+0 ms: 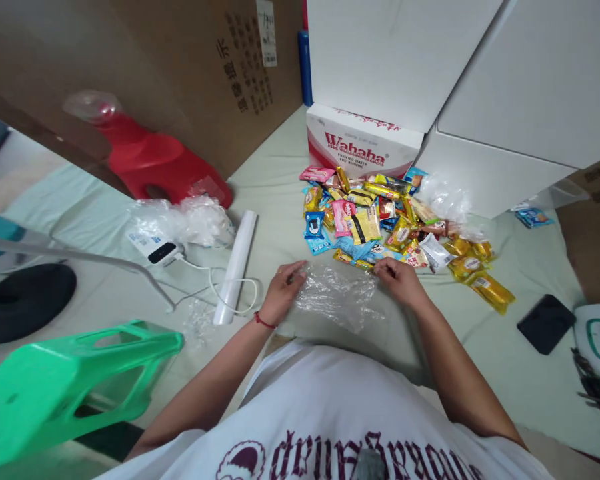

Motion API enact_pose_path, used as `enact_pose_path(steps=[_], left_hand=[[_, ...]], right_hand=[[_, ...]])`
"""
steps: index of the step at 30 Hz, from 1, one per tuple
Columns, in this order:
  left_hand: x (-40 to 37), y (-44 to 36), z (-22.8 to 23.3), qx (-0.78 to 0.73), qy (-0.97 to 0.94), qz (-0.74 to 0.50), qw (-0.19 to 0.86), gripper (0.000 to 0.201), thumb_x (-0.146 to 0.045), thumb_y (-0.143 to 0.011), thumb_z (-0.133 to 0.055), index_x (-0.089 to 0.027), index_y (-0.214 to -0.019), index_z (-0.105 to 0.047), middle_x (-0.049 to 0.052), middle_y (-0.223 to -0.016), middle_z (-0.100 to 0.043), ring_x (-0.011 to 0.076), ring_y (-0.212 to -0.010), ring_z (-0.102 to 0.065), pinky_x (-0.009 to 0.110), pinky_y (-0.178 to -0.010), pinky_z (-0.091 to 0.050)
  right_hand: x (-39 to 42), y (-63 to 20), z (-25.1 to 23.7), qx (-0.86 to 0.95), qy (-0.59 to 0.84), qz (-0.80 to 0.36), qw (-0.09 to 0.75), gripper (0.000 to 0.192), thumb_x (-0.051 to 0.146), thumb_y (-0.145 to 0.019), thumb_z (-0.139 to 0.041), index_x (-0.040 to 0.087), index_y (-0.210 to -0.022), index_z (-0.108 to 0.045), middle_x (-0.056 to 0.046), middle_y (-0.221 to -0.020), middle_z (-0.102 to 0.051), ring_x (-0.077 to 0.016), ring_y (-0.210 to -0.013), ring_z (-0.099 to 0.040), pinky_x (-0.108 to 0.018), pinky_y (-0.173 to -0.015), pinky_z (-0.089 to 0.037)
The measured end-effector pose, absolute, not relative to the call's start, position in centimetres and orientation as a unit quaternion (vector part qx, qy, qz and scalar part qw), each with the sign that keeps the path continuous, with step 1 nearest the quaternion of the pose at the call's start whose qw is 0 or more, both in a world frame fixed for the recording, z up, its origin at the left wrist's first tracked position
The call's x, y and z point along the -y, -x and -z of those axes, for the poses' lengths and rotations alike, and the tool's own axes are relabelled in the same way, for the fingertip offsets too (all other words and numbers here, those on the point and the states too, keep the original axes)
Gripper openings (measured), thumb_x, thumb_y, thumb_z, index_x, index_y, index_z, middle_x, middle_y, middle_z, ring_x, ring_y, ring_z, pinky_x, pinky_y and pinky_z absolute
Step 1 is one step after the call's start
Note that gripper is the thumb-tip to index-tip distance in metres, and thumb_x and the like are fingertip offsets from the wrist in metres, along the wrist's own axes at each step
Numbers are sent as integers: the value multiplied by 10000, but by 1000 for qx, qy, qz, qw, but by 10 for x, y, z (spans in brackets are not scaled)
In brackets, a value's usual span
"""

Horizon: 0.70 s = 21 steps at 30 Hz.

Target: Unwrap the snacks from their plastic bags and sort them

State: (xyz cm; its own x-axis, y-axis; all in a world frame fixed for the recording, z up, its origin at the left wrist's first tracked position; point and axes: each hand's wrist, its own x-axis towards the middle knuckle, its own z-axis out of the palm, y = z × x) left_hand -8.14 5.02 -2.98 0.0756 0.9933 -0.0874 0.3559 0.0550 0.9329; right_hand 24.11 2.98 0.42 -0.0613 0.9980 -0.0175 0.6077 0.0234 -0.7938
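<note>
A clear plastic bag [337, 297] is spread between my two hands, just in front of my shirt. My left hand [283, 290] pinches its left upper corner, and a red cord circles that wrist. At the bag's right upper corner, my right hand [399, 279] has its fingers closed on the plastic. The bag looks flat and see-through, with nothing visible inside. Right beyond it lies a heap of wrapped snacks [365, 223] in yellow, pink, blue and white packets. My right fingertips are close to the heap's near edge.
Behind the snacks stands a Wahaha carton [363, 143] against white boxes [395, 60]. Left are a white roll [236, 267], a cable, crumpled plastic [203, 220], a red jug [155, 160] and a green stool [80, 380]. A black phone-like object [547, 324] lies right.
</note>
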Motion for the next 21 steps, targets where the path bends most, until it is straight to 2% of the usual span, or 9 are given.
enact_pose_path(steps=[3,5,7,9,12,15,18,21], left_hand=[[-49,86,24,-614,-623,-406,264,597,-399,-817,-725,-183,-1362,-615,148,-1279,-569,289,-1157,-565,432,-909,-538],[-41,84,13,-567,-681,-435,155,480,-294,-857,-662,-195,-1325,-618,142,-1257,-588,298,-1207,-545,469,-968,-519],[-31,74,2,-445,-781,-419,130,346,-200,-916,-550,-228,-1245,-653,109,-1158,-654,265,-1152,-589,456,-999,-507],[-24,55,-4,-308,-874,-336,167,367,-157,-955,-471,-256,-1255,-656,95,-1154,-696,229,-1094,-637,397,-968,-523],[-24,17,1,-221,-941,-162,196,475,-137,-971,-449,-287,-1403,-580,101,-1333,-670,222,-1094,-674,337,-874,-533],[-33,-13,13,-238,-951,-47,193,526,-81,-952,-438,-267,-1427,-567,106,-1242,-700,218,-966,-699,315,-781,-516],[-41,-23,19,-241,-948,-8,206,349,-127,-983,-441,-191,-1227,-682,102,-1042,-717,213,-875,-681,310,-757,-492],[-41,-21,16,-237,-940,-52,242,245,-219,-1002,-463,-177,-994,-704,88,-973,-701,196,-848,-654,300,-759,-458]], right_hand=[[-29,-234,-11,715,590,-267,262,337,384,-939,-596,186,-1195,-690,-108,-1138,-718,-229,-943,-657,-309,-783,-484],[-29,-224,-11,752,575,-260,190,417,357,-913,-652,203,-1300,-655,-120,-1236,-703,-256,-1032,-655,-314,-808,-476],[-31,-215,-7,762,577,-274,103,293,295,-890,-666,210,-1166,-712,-102,-1097,-745,-257,-967,-667,-301,-764,-453],[-32,-211,-1,753,584,-295,66,122,221,-874,-631,200,-941,-730,-78,-916,-748,-234,-853,-663,-286,-711,-419],[-33,-219,7,712,586,-366,126,77,160,-793,-614,185,-815,-683,-40,-798,-719,-193,-761,-628,-265,-673,-392],[-29,-238,10,672,596,-404,173,60,232,-772,-609,186,-786,-646,-1,-706,-657,-161,-679,-564,-251,-633,-379],[-18,-256,8,628,619,-424,205,222,404,-820,-601,192,-754,-619,30,-628,-563,-134,-596,-477,-244,-572,-340],[-6,-261,3,552,634,-481,248,314,502,-778,-665,194,-743,-612,49,-581,-527,-116,-552,-429,-237,-538,-305]])
